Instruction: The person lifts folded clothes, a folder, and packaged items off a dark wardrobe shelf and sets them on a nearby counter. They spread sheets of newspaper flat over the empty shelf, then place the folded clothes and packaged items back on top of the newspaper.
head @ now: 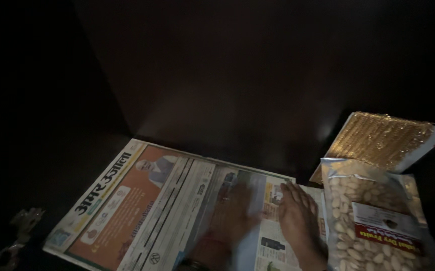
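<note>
Dark wood cabinet interior, dim and bare on its back wall, with a broad printed newspaper sheet lying flat across its floor. Just right of the sheet, a gold glittery flat box leaning, and in front of it a clear plastic pouch of pale pistachios. Left hand, motion-blurred, apparently flat on the paper; right hand spread, palm down, pressing the sheet's right part beside the pouch. Metal hinge at far left. Step in hand, by the look: smoothing the liner flat. Calls next for pressing edges into corners.
</note>
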Available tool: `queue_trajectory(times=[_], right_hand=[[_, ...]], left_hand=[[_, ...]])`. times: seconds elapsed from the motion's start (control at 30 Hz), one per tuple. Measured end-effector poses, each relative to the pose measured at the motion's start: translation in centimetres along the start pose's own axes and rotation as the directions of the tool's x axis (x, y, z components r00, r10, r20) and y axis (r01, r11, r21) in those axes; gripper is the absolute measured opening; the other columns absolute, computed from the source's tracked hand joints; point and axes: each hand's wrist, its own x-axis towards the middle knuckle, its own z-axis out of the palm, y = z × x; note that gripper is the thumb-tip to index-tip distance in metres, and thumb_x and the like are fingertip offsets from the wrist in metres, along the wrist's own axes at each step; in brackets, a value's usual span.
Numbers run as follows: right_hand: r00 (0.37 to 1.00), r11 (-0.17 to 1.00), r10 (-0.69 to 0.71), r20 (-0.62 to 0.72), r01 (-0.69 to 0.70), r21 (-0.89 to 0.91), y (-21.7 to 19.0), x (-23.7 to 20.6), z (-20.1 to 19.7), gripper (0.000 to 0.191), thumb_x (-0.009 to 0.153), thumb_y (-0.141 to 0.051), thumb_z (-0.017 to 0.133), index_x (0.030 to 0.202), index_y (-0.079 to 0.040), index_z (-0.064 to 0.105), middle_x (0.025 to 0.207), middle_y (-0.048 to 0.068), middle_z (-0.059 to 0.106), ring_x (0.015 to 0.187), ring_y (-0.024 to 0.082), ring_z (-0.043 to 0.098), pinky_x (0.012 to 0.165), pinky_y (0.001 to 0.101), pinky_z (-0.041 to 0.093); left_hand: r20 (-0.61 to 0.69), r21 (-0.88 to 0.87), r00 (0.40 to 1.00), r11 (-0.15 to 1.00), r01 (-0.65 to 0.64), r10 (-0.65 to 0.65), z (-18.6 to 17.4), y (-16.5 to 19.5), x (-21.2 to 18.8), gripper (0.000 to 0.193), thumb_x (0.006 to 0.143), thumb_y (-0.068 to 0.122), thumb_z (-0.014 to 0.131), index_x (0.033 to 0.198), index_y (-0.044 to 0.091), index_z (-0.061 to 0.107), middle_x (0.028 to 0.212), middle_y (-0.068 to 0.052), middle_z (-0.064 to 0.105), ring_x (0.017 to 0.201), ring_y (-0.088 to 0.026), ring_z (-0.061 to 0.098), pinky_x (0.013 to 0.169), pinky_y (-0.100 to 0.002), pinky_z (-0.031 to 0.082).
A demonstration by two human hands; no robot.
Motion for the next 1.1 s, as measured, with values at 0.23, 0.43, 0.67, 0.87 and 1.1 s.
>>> queue_trajectory(times=[0.23, 0.43, 0.67, 0.87, 1.1], right_hand=[[1.0, 1.0, 0.015, 0.01, -0.015, -0.025, -3.9, 3.4, -0.6, 0.044, 0.093, -0.026, 0.055, 0.134, -0.009, 0.061, 0.143, 0.01, 0.058, 0.136, 0.026, 0.049, 0.116, 0.0454, 0.031], [0.913, 0.463, -0.329, 0.24, -0.065, 0.884, -14.4, 9.4, 4.0, 0.046, 0.101, -0.034, 0.048, 0.132, -0.006, 0.065, 0.136, 0.01, 0.066, 0.124, 0.021, 0.06, 0.104, 0.0352, 0.046], [0.882, 0.842, -0.217, 0.418, -0.049, 0.538, -18.0, 10.7, 2.4, 0.043, 0.104, -0.031, 0.042, 0.14, -0.013, 0.058, 0.143, 0.006, 0.058, 0.128, 0.028, 0.055, 0.106, 0.039, 0.043], [0.934, 0.864, -0.291, 0.207, 0.164, 0.475, -17.1, 10.1, 4.2, 0.034, 0.095, -0.011, 0.061, 0.128, -0.007, 0.067, 0.141, 0.011, 0.06, 0.13, 0.029, 0.055, 0.109, 0.041, 0.043], [0.913, 0.945, -0.153, 0.377, 0.025, 0.325, -21.2, 10.7, 5.2, 0.038, 0.099, -0.022, 0.059, 0.134, -0.009, 0.064, 0.14, 0.011, 0.06, 0.128, 0.032, 0.057, 0.106, 0.044, 0.047]], left_hand=[[-0.317, 0.137, 0.92, 0.949, 0.285, -0.231, -5.6, -9.2, -3.5, 0.085, 0.095, 0.055, 0.054, 0.154, -0.002, 0.031, 0.164, -0.024, 0.026, 0.154, -0.042, 0.019, 0.116, -0.062, 0.011], [-0.506, -0.346, 0.851, 0.937, -0.055, -0.137, -4.7, -5.5, -0.8, 0.081, 0.1, 0.061, 0.043, 0.152, -0.001, 0.041, 0.157, -0.02, 0.049, 0.146, -0.035, 0.043, 0.124, -0.044, 0.032], [-0.231, -0.09, 0.923, 0.952, 0.294, -0.307, -7.1, -7.4, 1.3, 0.082, 0.1, 0.064, 0.032, 0.159, 0.008, 0.028, 0.166, -0.014, 0.027, 0.156, -0.029, 0.018, 0.125, -0.049, 0.01], [-0.201, 0.284, 0.842, 0.793, 0.539, -0.5, -9.3, -12.0, -1.4, 0.08, 0.1, 0.065, 0.021, 0.161, 0.014, 0.011, 0.17, -0.01, 0.004, 0.157, -0.028, -0.002, 0.123, -0.049, -0.002], [-0.263, 0.222, 0.677, 0.639, 0.736, -0.687, -11.0, -15.8, -6.5, 0.083, 0.101, 0.065, 0.021, 0.164, 0.013, 0.006, 0.172, -0.011, 0.001, 0.158, -0.028, -0.002, 0.125, -0.048, -0.002]])
